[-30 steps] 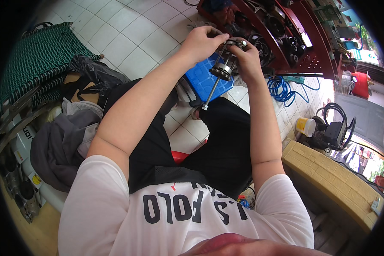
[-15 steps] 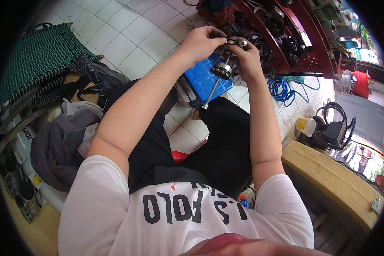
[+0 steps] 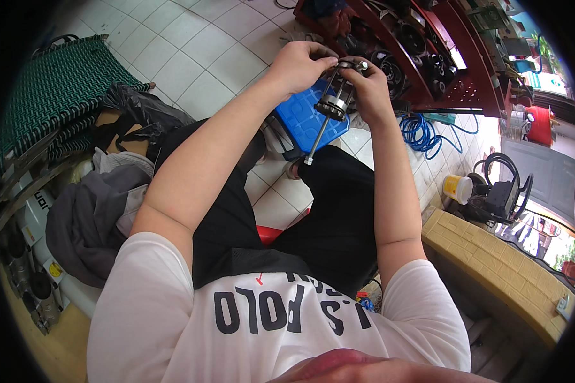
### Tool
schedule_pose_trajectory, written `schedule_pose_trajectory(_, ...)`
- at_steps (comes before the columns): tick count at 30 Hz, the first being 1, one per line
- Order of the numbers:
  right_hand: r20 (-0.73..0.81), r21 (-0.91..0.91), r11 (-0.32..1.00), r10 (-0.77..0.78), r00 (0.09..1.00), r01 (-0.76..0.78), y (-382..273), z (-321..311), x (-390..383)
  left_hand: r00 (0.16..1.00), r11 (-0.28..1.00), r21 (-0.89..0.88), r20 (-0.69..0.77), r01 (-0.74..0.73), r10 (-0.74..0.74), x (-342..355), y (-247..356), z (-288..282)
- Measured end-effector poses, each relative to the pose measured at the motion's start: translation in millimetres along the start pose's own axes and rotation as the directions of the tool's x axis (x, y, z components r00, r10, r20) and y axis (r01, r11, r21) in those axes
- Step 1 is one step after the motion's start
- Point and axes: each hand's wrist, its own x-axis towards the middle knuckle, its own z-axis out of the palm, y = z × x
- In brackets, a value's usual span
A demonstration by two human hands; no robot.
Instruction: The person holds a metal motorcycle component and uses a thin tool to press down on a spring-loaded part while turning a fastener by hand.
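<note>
Out in front of me, above a blue plastic stool (image 3: 305, 116), I hold a metal bearing puller (image 3: 331, 107) with both hands. It has a round clamp, thin side rods and a long screw (image 3: 317, 142) that slants down toward my knee. My left hand (image 3: 302, 66) pinches the far end from the left with thumb and fingertips. On the other side, my right hand (image 3: 369, 86) grips the same end, its thumb along a rod beside a shiny bolt head (image 3: 363, 65). Fingers hide part of that end, so I cannot see what lies between them.
Red metal shelving (image 3: 453, 86) with dark round parts stands beyond my right hand. A coiled blue hose (image 3: 420, 135) lies on the tiles below it. Green woven folding furniture (image 3: 57, 89), a black plastic bag (image 3: 144, 108) and grey cloth (image 3: 99, 217) are on the left.
My hands and the bearing puller have sunk very slightly. Both hands keep the same hold at its far end.
</note>
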Motion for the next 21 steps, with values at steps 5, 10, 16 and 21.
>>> schedule_pose_trajectory(5,-0.006,0.008,1.0,-0.005,1.0,0.005,1.3,-0.5,1.5,1.0,0.999,-0.022,0.005,-0.03,0.03,0.3,-0.4,0.1)
schedule_pose_trajectory(10,-0.003,0.014,1.0,0.004,1.0,-0.004,1.3,-0.5,0.9,0.984,0.974,0.145,-0.012,-0.171,0.175,-1.3,0.9,-0.6)
schedule_pose_trajectory(16,-0.018,0.018,1.0,0.006,1.0,-0.006,4.6,-4.0,4.1,0.96,0.948,0.204,-0.083,-0.245,0.266,-2.1,-1.1,2.0)
schedule_pose_trajectory(21,-0.009,0.019,1.0,0.003,1.0,-0.003,6.6,-4.6,4.8,0.986,0.967,0.225,-0.085,-0.121,0.143,1.5,-3.6,0.7)
